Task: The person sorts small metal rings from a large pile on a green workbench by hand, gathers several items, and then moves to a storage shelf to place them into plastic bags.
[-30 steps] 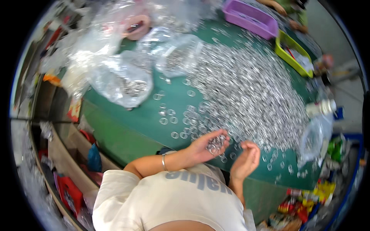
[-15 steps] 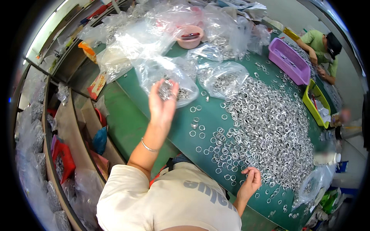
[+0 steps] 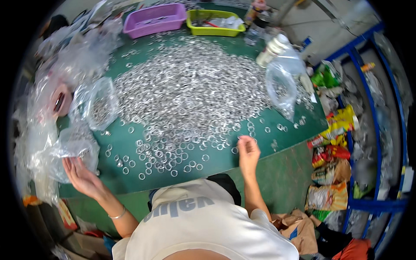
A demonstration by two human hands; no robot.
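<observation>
A broad heap of silvery metal rings point(image 3: 186, 86) covers the middle of the green table point(image 3: 203, 167), with scattered rings along its near side. At the table's left end, my left hand point(image 3: 84, 177) is open, fingers stretched out, at the mouth of a clear plastic bag point(image 3: 76, 145) with rings in it. No rings show on its palm. My right hand point(image 3: 249, 154) is at the near edge, beside the loose rings. Its fingers are curled together; a ring shows by the fingertips, but whether they grip it I cannot tell.
Another clear bag of rings point(image 3: 102, 106) stands left of the heap, near a pink bowl point(image 3: 63, 99). A purple basket point(image 3: 155, 21) and a yellow-green basket point(image 3: 214, 29) line the far side. A white bottle point(image 3: 272, 51) and an open plastic bag point(image 3: 281, 89) are at right, before blue shelving point(image 3: 377, 203).
My view has swung right. The handful of rings in my left hand is gone, and its fingers are now stretched out by the bag. My right hand stays low near the table's edge.
</observation>
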